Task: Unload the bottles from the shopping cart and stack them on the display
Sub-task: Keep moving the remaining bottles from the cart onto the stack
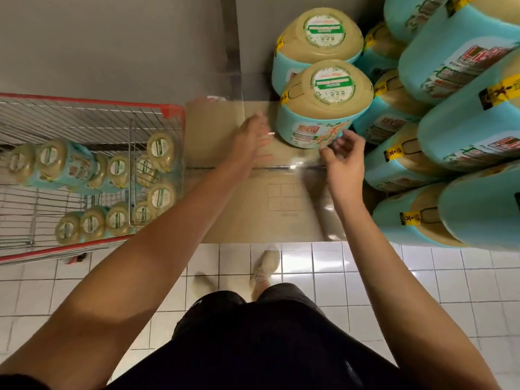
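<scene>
I count two hands in my feed. The left hand (253, 135) is blurred, its fingers (260, 119) stretched out straight and released just beside the front bottle (323, 108). The right hand (344, 159) hangs at that bottle's lower edge with its fingers loosely curled and grasping nothing. I cannot tell whether either hand touches the label.

Two bottles stand upright on the display. The front bottle is one, and the rear bottle (318, 38) is right behind it and touching it. To their right the side stack (464, 66) rises in tilted tiers, at least nine bottles, too crowded at the frame edge for a firm count. In the shopping cart (171, 108) on the left I make out about eleven caps of the cart bottles (118, 167), packed in two loose rows.

The display base is covered by a cardboard sheet (253, 209), with a strip of glossy clear film across it. Behind it is a plain grey wall (112, 38). The floor (422, 277) is small white square tiles with dark grout, and one pale shoe (266, 266) is planted on it.

The bottles are squat and rounded, with tan shoulders, round green-and-white cap stickers and turquoise wrap labels, some with yellow tags. The cart is thin wire mesh with a red rim.
</scene>
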The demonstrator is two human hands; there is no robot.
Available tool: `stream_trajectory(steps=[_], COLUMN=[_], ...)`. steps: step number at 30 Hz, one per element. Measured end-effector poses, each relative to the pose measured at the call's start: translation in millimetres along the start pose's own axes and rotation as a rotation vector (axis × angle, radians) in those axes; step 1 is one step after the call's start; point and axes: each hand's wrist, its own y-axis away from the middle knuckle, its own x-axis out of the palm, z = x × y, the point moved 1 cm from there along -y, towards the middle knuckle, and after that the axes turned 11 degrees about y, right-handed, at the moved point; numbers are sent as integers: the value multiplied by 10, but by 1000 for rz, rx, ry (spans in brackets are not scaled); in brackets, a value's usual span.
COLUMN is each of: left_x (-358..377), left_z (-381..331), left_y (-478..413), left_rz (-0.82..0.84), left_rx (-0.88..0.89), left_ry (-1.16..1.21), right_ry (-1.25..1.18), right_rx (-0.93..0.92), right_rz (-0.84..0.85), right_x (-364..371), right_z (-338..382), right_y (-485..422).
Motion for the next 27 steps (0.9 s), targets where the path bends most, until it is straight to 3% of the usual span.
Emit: stream_trajectory(steps=[3, 9, 19, 23, 27], left_x=[-532, -2045, -4366, -4929, -5228], left_z=[42, 244, 690, 846, 864], left_y=[318, 1208, 2723, 3094, 3226], left_rz=[40, -15, -379, -494, -557], left_rx=[79, 225, 323, 314, 313], left_ry=[-10, 40, 126, 166, 235], right_ry=[27, 98, 68, 143, 249], right_rx=[-58, -211, -360, -404, -458], right_rz=[-1, 335, 765, 942, 1007], right_x=[206, 995, 2548, 2988, 3282], right_z=[59, 371, 937, 1023, 1129], right_y=[453, 1350, 2661, 2994, 3110])
